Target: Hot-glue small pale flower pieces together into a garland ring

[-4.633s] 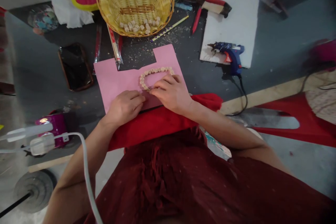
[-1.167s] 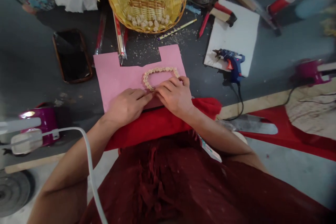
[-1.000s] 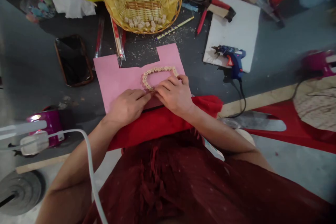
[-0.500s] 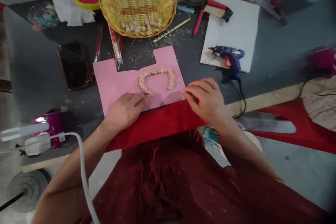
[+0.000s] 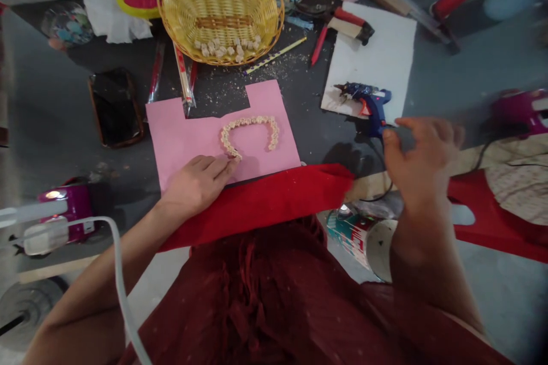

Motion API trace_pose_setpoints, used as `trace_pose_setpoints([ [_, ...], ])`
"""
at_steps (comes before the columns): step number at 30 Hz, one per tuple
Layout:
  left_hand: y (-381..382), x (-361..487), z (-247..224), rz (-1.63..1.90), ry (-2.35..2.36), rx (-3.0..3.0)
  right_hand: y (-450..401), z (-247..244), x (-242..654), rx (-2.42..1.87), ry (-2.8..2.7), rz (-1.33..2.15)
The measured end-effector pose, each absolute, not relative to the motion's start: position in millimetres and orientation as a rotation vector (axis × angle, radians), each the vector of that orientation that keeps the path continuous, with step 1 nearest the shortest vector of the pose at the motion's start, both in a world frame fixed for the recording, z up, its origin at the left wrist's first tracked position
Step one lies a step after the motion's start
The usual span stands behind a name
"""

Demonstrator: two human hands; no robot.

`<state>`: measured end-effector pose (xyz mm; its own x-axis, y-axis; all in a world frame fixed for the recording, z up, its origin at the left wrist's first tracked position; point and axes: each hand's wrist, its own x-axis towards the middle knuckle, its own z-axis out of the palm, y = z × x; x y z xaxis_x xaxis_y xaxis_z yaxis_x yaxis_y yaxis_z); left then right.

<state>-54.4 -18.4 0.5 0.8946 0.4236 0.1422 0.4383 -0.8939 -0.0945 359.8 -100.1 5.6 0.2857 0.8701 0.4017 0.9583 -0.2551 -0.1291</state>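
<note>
A curved strand of small beige pieces (image 5: 249,121) lies on the pink paper (image 5: 192,137). My left hand (image 5: 199,181) rests on the paper's lower edge, its fingertips closed on the strand's lower left end. My right hand (image 5: 422,154) is beside the handle of the blue glue gun (image 5: 373,104), thumb and fingers apart, with nothing in it. The glue gun lies on a white board (image 5: 372,57). Red cloth (image 5: 265,199) runs along the table's front edge, below the paper.
Behind the paper stands a yellow wicker basket (image 5: 220,3) with several beige pieces. A phone (image 5: 115,107) lies at the left, near a purple device (image 5: 72,211) and white cable (image 5: 122,285). Also visible are a patterned pencil (image 5: 276,56), red pen (image 5: 319,45) and pliers (image 5: 353,24).
My right hand has moved right, from the paper's right edge to the glue gun's handle, and its fingers have spread. My left hand stays at the strand's end. The view has shifted slightly.
</note>
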Motion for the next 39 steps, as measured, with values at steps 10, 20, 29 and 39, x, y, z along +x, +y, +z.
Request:
trace_pose_setpoints([
  [10, -21, -54, 1, -0.193, -0.661, -2.924, -70, -2, 379, -2.52, -1.383, 0.113],
  [20, -21, -52, 4, -0.272, -0.646, -2.964, -44, 6, 374, -2.488, -1.269, 0.253],
  [29, -21, -52, 6, -0.225, -0.647, -2.999, -49, 21, 360, -1.848, -0.724, 0.642],
  [39, -23, -51, 4, -0.282, -0.679, -2.967, -43, 49, 289, -1.602, -1.469, 1.33],
])
